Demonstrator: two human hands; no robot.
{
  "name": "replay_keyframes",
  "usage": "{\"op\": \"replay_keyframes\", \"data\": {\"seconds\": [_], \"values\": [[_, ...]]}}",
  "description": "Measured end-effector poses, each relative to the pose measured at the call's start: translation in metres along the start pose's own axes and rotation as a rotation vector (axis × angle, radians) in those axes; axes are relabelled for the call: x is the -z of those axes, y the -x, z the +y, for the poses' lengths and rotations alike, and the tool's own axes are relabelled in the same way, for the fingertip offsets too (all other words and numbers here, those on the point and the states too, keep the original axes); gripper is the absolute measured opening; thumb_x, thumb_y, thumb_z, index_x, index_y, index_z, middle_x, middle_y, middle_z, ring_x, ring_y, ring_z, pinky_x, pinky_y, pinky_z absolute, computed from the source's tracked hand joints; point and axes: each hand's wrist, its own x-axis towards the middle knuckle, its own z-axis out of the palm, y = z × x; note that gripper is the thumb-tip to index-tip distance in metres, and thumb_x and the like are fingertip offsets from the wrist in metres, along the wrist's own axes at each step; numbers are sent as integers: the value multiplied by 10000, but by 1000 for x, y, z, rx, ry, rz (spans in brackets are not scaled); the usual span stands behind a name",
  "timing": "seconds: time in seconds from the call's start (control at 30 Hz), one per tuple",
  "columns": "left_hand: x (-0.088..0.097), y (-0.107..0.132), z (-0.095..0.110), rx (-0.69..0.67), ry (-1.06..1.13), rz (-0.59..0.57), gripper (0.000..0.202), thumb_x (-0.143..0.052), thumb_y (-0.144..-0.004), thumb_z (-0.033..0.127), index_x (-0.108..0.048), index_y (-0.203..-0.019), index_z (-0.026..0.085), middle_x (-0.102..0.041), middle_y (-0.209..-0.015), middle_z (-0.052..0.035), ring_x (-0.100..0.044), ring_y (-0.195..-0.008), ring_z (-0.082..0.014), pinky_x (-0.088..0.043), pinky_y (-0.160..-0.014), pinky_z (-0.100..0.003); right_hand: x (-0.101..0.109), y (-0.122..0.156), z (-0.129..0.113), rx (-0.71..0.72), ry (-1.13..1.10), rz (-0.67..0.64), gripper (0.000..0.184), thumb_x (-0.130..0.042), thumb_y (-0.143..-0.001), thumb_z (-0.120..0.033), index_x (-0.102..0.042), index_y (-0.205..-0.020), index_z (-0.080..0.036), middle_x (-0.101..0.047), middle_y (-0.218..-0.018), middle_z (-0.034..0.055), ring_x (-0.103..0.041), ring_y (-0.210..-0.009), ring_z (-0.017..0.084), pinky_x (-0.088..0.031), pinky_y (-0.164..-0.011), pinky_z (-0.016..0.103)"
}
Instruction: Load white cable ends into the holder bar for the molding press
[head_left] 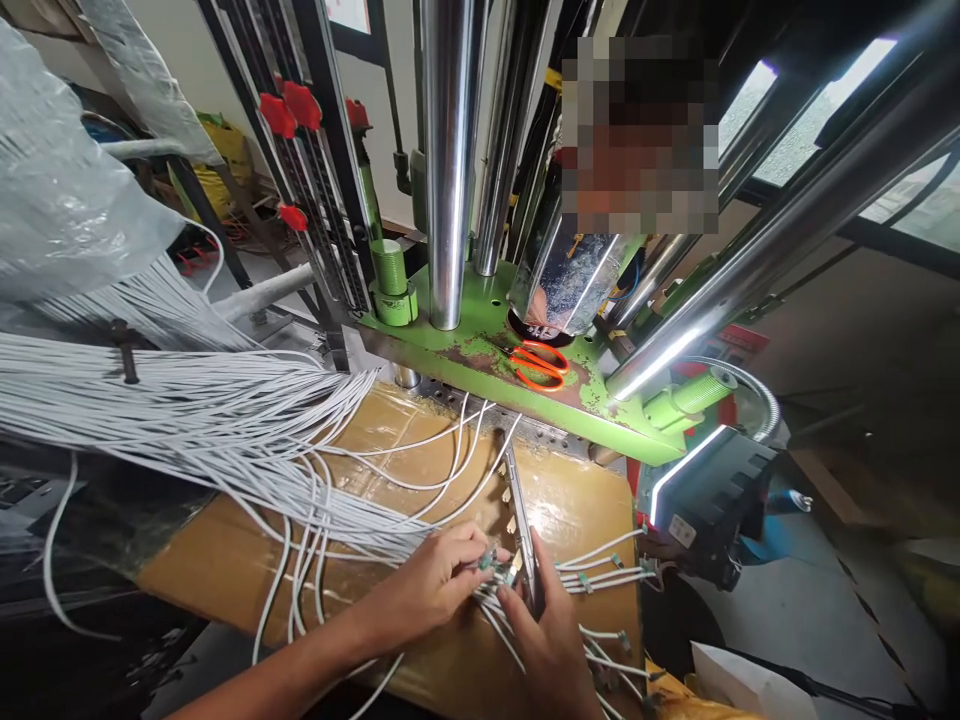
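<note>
- The only writing in view is a small white label (681,530) on a black box (712,495) at the table's right edge, and its print is too small to read.
- Two hands work low in the middle. The left hand (431,585) has its fingertips pinched shut on a few cable ends (491,562) fitted with small greenish plugs.
- The right hand (551,640) is closed around the near end of one narrow metal strip (516,500), which runs away from the person across the table.
- The cable ends lie just beside the strip, between the two hands.
- The white cables (187,410) are too many to count. They fan in from a thick bundle on the left, and several loose ends (604,577) lie to the right of the strip.
- The table (225,560) is covered in brown cardboard under glossy tape.
- One pair of orange scissors (541,365) lies on the green machine plate (465,335).
- One thick polished column (448,150) stands on that plate, with others behind and slanting to the right.
- Four red knobs (289,108) show on a black rack.
- One clear plastic sheet (60,200) hangs at upper left.
</note>
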Motion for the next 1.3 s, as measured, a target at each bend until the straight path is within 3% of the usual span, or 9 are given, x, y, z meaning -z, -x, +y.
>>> {"op": "replay_keyframes", "data": {"seconds": [0.1, 0.2, 0.4, 0.57, 0.73, 0.83, 1.0, 1.17, 1.3], "values": [[3, -3, -3, 202, 280, 171, 209, -578, -855, 339, -645, -905, 148, -612, -781, -10, -562, -676, -141, -431, -616, -226, 0, -1, 1, 27, -70, 38, 745, -560, -839, -420, -327, -1446, -57, -664, -1010, 76, -590, -803, 191, -485, -791, 287], [3, -6, -8, 251, 328, 199, 234, -599, -832, 342, -609, -962, 147, -559, -704, 25, -460, -551, -105, -351, -511, -209, -1, -1, 1, 38, -134, 47, 711, -588, -839, -417, -363, -1433, -97, -611, -1231, 106, -593, -963, 213, -461, -879, 290], [-1, -13, -16, -179, -170, 29, 226, -479, -816, 95, -524, -602, 154, -458, -582, 34, -409, -570, -102, -283, -555, -230, -3, -1, 3, 54, -179, 82, 697, -636, -804, -392, -418, -1408, -122, -615, -1237, 112, -585, -1026, 232, -448, -933, 310], [-2, -18, -27, -340, -253, 2, 245, -412, -825, 51, -600, -724, 170, -583, -678, -7, -521, -652, -131, -388, -626, -218, -2, -2, 6, 32, -124, 78, 704, -614, -806, -372, -401, -1417, -93, -616, -776, 4, -541, -684, 167, -484, -721, 265], [-1, -21, -31, -407, -264, 12, 289, -396, -830, 57, -657, -865, 176, -656, -786, -41, -592, -757, -153, -438, -704, -229, -1, -3, 9, 32, -127, 30, 727, -608, -814, -393, -375, -1439, -105, -665, -968, 63, -565, -711, 173, -491, -715, 253], [-2, -24, -26, -292, -249, 24, 250, -422, -848, 102, -628, -722, 168, -607, -679, -16, -546, -653, -135, -396, -631, -227, -4, -3, 10, 47, -145, 63, 730, -636, -795, -448, -422, -1421, -139, -681, -868, 36, -576, -696, 180, -489, -689, 244], [-3, -26, -9, 104, 12, 188, 196, -597, -814, 271, -567, -661, 152, -531, -621, 25, -486, -624, -126, -357, -583, -227, -8, -5, 8, 50, -226, 190, 760, -668, -729, -578, -538, -1330, -130, -649, -718, 12, -577, -709, 197, -486, -671, 252], [6, -23, -7, 166, 498, 227, 242, -624, -808, 378, -600, -812, 138, -576, -696, 15, -513, -655, -125, -414, -636, -231, -7, -6, 5, 27, -276, 190, 790, -682, -704, -601, -544, -1323, -130, -618, -679, -1, -570, -699, 194, -481, -667, 255], [11, -24, -14, 238, 616, 257, 271, -670, -777, 387, -538, -838, 158, -565, -590, 47, -456, -462, -84, -344, -463, -192, -7, -5, 3, 28, -293, 188, 772, -700, -699, -578, -553, -1316, -139, -606, -669, -1, -567, -697, 196, -482, -657, 262]]}}
